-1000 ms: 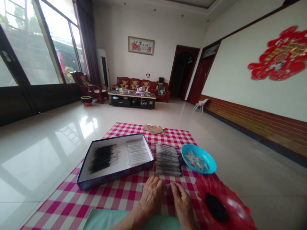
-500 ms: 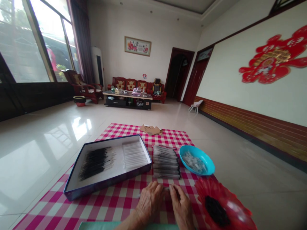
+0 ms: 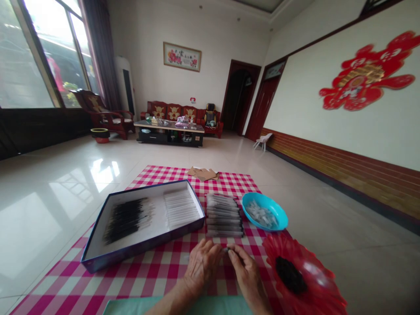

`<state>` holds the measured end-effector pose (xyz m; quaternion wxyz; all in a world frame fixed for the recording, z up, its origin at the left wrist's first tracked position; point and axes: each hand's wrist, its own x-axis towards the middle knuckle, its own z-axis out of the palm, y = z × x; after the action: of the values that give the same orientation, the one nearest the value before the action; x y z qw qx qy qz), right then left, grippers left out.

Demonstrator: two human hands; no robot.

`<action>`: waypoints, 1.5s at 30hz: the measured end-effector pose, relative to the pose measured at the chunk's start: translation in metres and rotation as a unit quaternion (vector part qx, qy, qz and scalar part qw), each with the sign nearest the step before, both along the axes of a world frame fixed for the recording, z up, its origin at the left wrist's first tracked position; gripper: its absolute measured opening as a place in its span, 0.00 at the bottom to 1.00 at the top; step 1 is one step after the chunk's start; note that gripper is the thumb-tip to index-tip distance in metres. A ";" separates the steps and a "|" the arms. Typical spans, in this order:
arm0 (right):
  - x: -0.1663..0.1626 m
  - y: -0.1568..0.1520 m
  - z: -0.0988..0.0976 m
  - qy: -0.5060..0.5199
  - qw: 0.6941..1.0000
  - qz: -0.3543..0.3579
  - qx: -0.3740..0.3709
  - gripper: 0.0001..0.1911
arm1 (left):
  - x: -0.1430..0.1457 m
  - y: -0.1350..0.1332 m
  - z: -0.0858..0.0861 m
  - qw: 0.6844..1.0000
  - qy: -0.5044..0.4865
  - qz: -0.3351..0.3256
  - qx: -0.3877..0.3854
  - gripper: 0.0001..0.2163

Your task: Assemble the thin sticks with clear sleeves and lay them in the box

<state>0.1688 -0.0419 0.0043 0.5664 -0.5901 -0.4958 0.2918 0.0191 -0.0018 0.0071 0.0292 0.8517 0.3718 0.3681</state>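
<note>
My left hand (image 3: 203, 263) is closed around a slim, frosted pen (image 3: 225, 250), whose barrel is mostly hidden by the fingers. At the pen's right end, the thumb and fingers of my right hand (image 3: 244, 269) pinch its dark end. Just beyond my hands lies a stacked row of similar frosted pens (image 3: 225, 215) with dark ends. To the left, a shallow blue-edged box (image 3: 141, 253) holds black refills (image 3: 126, 218) and clear, pale tubes (image 3: 183, 208). Small translucent pieces (image 3: 260, 214) fill the blue bowl (image 3: 281, 220) at the right.
Close to my right hand sits a red flower-shaped dish (image 3: 320, 280) with small black parts (image 3: 290, 274) in its centre. Torn cardboard (image 3: 204, 174) lies at the far edge of the checked tablecloth (image 3: 160, 173). A pale green cloth (image 3: 131, 305) is at the near edge.
The view has shifted slightly, so the whole scene sits a little further left and up. Both hands stay on the pen, with the right fingers curled more closely over its end.
</note>
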 end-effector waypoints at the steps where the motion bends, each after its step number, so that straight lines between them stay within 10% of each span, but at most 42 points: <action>1: 0.000 0.000 0.000 0.016 1.000 0.009 0.007 0.19 | 0.000 0.000 0.001 1.000 0.000 0.002 0.003 0.11; 45: -0.002 -0.004 0.003 -0.016 0.999 0.017 0.048 0.14 | -0.004 -0.003 0.006 0.999 0.037 -0.020 -0.005 0.12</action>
<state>0.1666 -0.0455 0.0069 0.5810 -0.5585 -0.5280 0.2679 0.0149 -0.0051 0.0135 0.0268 0.8718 0.3575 0.3338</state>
